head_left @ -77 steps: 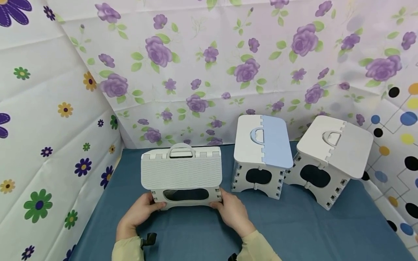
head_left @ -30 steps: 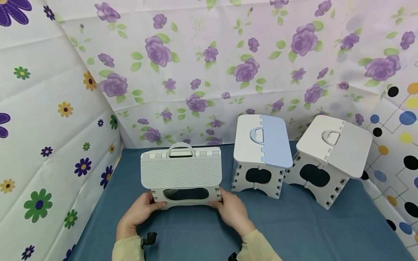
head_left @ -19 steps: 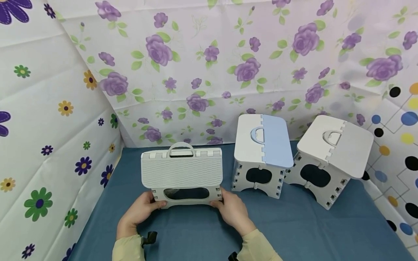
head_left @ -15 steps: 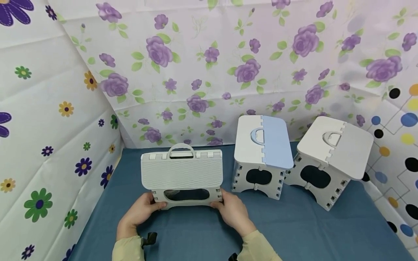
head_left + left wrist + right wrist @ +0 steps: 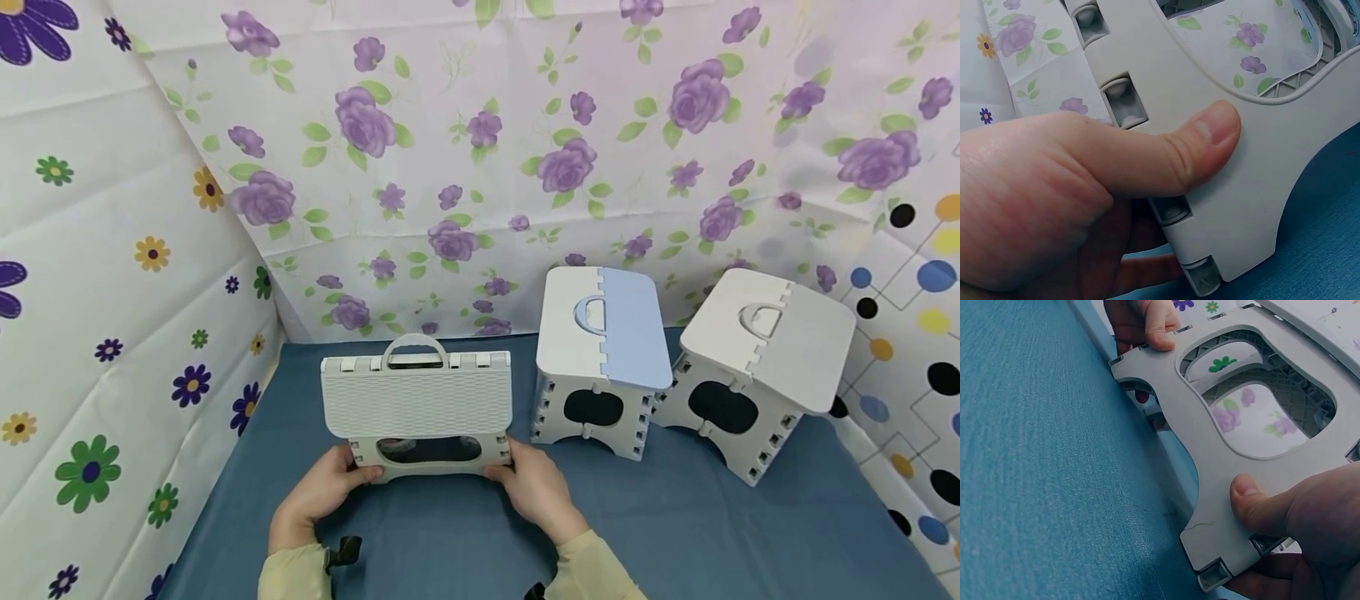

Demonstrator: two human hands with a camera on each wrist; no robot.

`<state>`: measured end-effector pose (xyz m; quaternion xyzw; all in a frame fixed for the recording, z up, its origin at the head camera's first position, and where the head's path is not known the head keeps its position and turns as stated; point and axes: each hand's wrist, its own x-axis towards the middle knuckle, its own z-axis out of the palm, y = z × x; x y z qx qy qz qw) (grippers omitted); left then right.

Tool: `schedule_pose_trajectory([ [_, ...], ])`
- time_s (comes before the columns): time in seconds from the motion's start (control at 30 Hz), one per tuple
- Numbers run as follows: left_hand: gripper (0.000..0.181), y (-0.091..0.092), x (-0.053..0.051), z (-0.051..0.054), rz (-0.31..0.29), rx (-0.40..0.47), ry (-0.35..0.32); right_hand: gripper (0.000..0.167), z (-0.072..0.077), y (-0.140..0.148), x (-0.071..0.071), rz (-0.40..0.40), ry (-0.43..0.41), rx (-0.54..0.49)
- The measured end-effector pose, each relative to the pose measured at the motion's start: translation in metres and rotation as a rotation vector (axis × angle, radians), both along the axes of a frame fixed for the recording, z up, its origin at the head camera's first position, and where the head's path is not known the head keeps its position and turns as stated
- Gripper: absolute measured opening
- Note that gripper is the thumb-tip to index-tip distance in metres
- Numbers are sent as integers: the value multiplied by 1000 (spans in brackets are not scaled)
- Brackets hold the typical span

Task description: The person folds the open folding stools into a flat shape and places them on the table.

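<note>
A light grey folding step stool (image 5: 417, 398) stands partly folded on the blue cloth in the head view. Its textured front top half slopes down toward me, and its carrying handle (image 5: 415, 340) sticks up from the ridge. My left hand (image 5: 324, 483) grips the lower left leg, thumb on the front panel (image 5: 1254, 169) and fingers round the side edge. On the lower right leg my right hand (image 5: 536, 482) holds the same way, its thumb pressed on the panel in the right wrist view. The stool's back half is hidden.
To the right stand two unfolded stools, one with a white and blue top (image 5: 633, 333) and one with a white and grey top (image 5: 802, 342). A flowered sheet (image 5: 465, 167) hangs behind the blue cloth (image 5: 450, 550), with patterned sheets at both sides.
The held stool's top has folded further: its rear half has sunk out of sight, and the front half shows as a taller face. Both hands keep their hold in nearly the same place.
</note>
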<state>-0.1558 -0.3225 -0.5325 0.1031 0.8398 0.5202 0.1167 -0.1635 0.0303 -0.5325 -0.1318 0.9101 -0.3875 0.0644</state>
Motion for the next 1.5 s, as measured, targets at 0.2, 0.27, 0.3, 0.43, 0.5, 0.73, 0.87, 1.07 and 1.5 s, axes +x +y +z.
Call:
schedule_pose_trajectory([
  [0.2, 35, 3, 1, -2, -29, 23, -9, 34, -2, 3, 2, 0, -35, -6],
  [0.27, 34, 3, 1, -3, -37, 15, -1, 33, -1, 4, 2, 0, -40, -9],
  [0.3, 34, 3, 0, -3, -41, 10, 6, 33, -1, 4, 2, -1, -42, -12],
  [0.43, 35, 2, -2, -4, -48, 18, 26, 33, 0, 4, -1, -2, -41, -21],
  [0.5, 34, 2, -3, -4, -50, 18, 37, 33, 0, 4, -2, -1, -34, -27],
  [0.73, 30, 2, -4, -3, -38, -9, 35, 35, -2, 4, -4, 7, -45, -43],
  [0.87, 30, 3, -4, -2, -20, -22, 24, 39, -3, 7, -5, 29, -55, -62],
  [1.07, 39, 1, -2, -2, 105, -32, -1, 38, -2, 12, -8, 55, -63, -106],
  [1.5, 95, -6, 2, 3, 269, 76, 83, 87, 19, 24, -12, -68, -126, -110],
])
